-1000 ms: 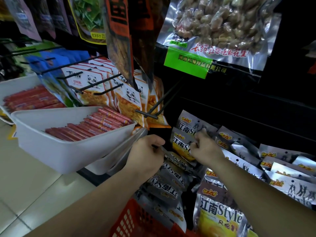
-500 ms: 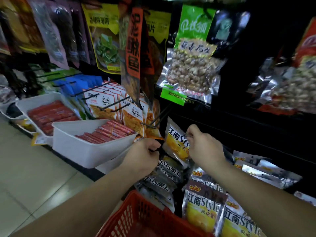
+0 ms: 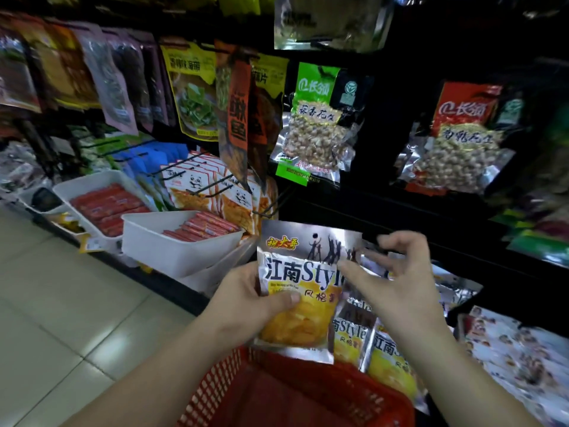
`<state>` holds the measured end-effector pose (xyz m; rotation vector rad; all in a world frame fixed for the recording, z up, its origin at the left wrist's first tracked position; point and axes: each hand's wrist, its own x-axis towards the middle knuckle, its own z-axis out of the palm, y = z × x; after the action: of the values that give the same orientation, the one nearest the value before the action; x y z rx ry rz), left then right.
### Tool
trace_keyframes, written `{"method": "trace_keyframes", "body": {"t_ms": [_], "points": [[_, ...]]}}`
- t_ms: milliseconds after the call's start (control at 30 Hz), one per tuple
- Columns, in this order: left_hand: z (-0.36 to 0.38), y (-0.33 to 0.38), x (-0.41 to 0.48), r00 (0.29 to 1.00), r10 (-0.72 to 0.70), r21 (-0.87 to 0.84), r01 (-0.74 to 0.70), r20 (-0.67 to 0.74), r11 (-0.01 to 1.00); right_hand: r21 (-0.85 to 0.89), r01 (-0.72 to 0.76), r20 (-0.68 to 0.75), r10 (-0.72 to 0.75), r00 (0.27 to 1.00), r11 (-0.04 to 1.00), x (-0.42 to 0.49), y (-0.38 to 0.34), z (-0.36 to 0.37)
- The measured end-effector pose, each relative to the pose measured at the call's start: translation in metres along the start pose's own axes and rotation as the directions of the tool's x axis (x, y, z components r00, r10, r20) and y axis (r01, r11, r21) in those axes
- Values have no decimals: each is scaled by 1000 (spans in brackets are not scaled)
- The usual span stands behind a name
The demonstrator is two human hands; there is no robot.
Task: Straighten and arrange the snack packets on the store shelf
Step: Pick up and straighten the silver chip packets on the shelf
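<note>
A silver and yellow snack packet (image 3: 300,291) printed "Style" is held upright in front of the shelf. My left hand (image 3: 246,298) grips its left edge, thumb across the front. My right hand (image 3: 397,278) is at the packet's right edge with fingers loosely spread, thumb near the packet's front; whether it pinches the packet is unclear. More packets of the same kind (image 3: 381,355) lie on the low shelf behind and below.
A red plastic basket (image 3: 295,392) sits under my arms. White tubs of red sausages (image 3: 172,245) stand left. Panda packets (image 3: 197,186) hang on hooks; peanut bags (image 3: 317,131) hang above. Tiled floor lies at the left.
The packet has been lifted off the shelf and now faces me, held in my left hand. My right hand has let go of its top and opened. The view tilted upward.
</note>
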<state>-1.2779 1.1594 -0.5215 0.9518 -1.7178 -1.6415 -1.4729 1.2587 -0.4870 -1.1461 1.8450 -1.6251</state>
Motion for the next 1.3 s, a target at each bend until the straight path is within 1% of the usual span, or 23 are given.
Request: {"method": "trace_keyframes", "body": {"t_ms": [33,67,133,167,200,267,333,400,467,533,633,700,767,833,867,900,1000,1067,1100,1133,1200,1233,1300], "points": [[4,3,-2,1000,6,-20,-6,-16,1000,105,-85,36,82,996,991,-9,6,-3],[6,4,-2,1000,1,-48,-2,-30,999,181,-138,111,119,987,974,-16,14,-4],[11,9,-1,1000,-20,-108,18,-11,994,235,-201,273,134,953,951,-21,26,-4],[12,11,1,1000,-26,-131,27,8,991,241,-210,324,125,938,948,-19,27,-3],[12,13,2,999,-32,-155,36,28,987,228,-200,340,115,934,953,-16,28,-1],[11,16,6,999,-19,-180,26,41,983,182,-173,306,111,945,968,-8,30,1],[7,17,11,1000,-3,-200,-1,-24,980,147,-150,239,112,965,978,-4,34,-1],[4,16,15,989,6,-197,-35,-146,980,56,-111,199,98,975,992,-3,42,-2],[3,13,17,967,27,-156,-68,-252,985,4,-70,217,68,974,998,-4,46,-1],[4,9,19,942,53,-112,-95,-330,989,20,-25,249,19,968,999,-5,44,-1],[5,9,20,925,121,-33,-143,-361,989,13,58,330,-59,942,998,-6,42,-5],[4,14,16,947,148,-12,-158,-286,987,-53,123,336,-98,937,991,-5,43,-7],[3,16,12,990,105,-30,-108,-93,994,-97,159,303,-123,945,982,-4,42,-6],[4,15,7,996,58,-46,-55,70,997,-111,167,265,-133,955,980,-7,38,-4],[4,14,7,995,49,-40,-45,89,998,-114,170,250,-137,958,979,-7,38,-4],[6,13,7,996,51,-24,-50,69,998,-113,175,246,-143,959,978,-7,38,-5],[10,13,11,991,83,3,-83,-103,997,-69,164,314,-135,940,984,-9,45,-6],[8,13,14,978,93,1,-94,-185,996,9,84,361,-82,929,996,-10,42,-6],[6,13,16,980,90,-17,-94,-180,995,39,36,358,-48,932,999,-10,42,-7],[5,13,16,987,79,-42,-85,-139,995,58,0,335,-19,942,998,-9,39,-7],[4,13,13,999,52,-66,-52,0,996,134,-65,290,23,957,989,-7,37,-6],[5,15,10,997,42,-48,-39,62,998,194,-97,262,43,964,976,-5,38,-5],[7,17,8,995,36,-15,-35,95,999,287,-123,189,69,979,950,-3,41,-4]]}}
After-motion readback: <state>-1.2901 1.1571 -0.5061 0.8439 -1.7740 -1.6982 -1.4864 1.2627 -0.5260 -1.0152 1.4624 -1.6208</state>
